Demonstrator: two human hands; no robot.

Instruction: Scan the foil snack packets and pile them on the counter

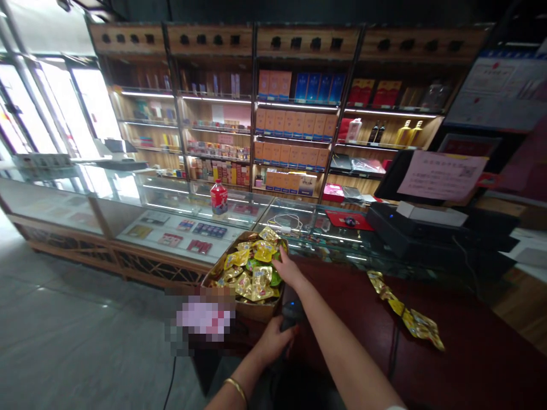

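Observation:
My left hand [272, 341], with a gold bangle on its wrist, is closed around the handle of a black barcode scanner [292, 310] showing a small blue light. At the right side of a cardboard box [256, 310], my right hand [289, 269] reaches over the edge with its fingers apart, against the packets. The box is heaped with gold and yellow snack packets [261, 282]; a few green ones [276, 277] show among them. Part of my right fingers blends into the packets. On the dark red desk [342, 319], a row of gold packets [404, 310] lies off to the right.
A glass display counter [171, 199] runs along the front, bearing a red-labelled bottle [219, 197] and a white cable [284, 222]. A monitor [395, 176] with a pink paper stands at right, near a mouse [349, 221]. Stocked shelves [294, 122] line the back.

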